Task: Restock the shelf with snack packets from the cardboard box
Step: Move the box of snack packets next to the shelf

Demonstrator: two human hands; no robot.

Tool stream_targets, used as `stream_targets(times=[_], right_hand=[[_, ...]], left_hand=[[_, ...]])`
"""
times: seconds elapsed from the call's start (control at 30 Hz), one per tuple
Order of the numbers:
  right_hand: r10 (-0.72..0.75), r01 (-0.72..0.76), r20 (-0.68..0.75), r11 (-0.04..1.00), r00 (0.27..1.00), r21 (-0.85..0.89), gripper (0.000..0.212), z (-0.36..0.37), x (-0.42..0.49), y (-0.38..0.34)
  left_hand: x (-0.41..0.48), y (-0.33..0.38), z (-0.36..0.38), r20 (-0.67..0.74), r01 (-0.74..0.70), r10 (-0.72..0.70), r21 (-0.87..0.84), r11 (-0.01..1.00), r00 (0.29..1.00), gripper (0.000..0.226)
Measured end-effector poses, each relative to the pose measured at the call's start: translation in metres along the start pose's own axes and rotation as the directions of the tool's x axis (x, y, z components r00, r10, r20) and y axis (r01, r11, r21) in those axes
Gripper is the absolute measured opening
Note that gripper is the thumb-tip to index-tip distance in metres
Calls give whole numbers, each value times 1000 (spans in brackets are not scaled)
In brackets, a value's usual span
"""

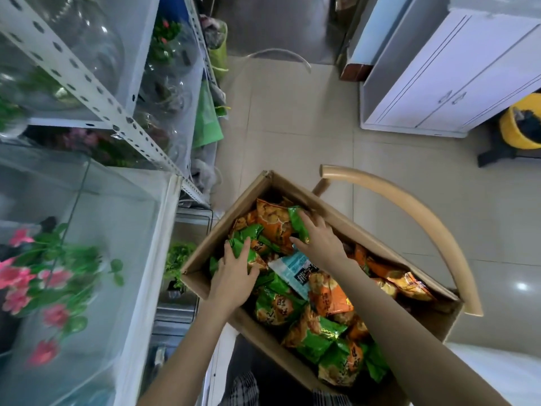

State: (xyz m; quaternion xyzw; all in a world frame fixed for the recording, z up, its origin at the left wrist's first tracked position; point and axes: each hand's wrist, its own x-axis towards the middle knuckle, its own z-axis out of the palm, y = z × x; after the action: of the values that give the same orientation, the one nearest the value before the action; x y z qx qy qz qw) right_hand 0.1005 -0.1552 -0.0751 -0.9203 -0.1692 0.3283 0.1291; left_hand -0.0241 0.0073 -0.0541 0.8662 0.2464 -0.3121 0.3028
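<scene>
inside the cardboard box point(224, 225), left hand point(232, 276) grips a green packet point(248, 231); right hand point(320, 240) pinches a second packet point(298, 221).

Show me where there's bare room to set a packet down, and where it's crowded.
Free: floor between rack and cabinet, beyond the box, and right of the chair. Crowded: the box, full of packets, left hand and right hand in it; the rack holds glass and flowers.
</scene>
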Motion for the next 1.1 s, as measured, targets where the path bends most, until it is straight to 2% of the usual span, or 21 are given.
stream_targets(times=[0.17, 0.4, 0.57, 0.7, 0.83, 0.93, 1.03, 1.1], right_hand=[[-26, 26, -6, 995, 1000, -100, 72, 12, 14, -1], [-147, 133, -22, 943, 989, -305, 72, 20, 16, 3], [-103, 86, -32, 937, 994, -338, 74, 18, 17, -1], [-74, 56, -54, 959, 996, -277, 74, 10, 21, -3], [-125, 109, -73, 975, 989, -194, 71, -1, 19, 3], [-198, 183, -124, 975, 972, -125, 66, -10, 10, 5], [-237, 251, -205, 967, 950, 45, 58, -19, -1, 6], [-193, 236, -206, 949, 959, 210, 59, -23, -9, 8]], left_hand=[[9, 3, 12, -10, 32, -35, -207, 978, 999, 66], [14, 8, 28, -35, 102, -134, -469, 877, 990, 66], [15, 10, 32, -8, 122, -147, -511, 851, 989, 69], [10, 5, 34, -31, 48, -73, -505, 862, 997, 59], [10, -8, 25, -61, -52, 30, -407, 912, 998, 56], [12, -13, 18, -58, -91, 80, -212, 973, 995, 62], [11, -13, 15, -104, -69, 69, 7, 998, 992, 65], [10, -12, 16, -123, -70, 84, 117, 991, 989, 71]])
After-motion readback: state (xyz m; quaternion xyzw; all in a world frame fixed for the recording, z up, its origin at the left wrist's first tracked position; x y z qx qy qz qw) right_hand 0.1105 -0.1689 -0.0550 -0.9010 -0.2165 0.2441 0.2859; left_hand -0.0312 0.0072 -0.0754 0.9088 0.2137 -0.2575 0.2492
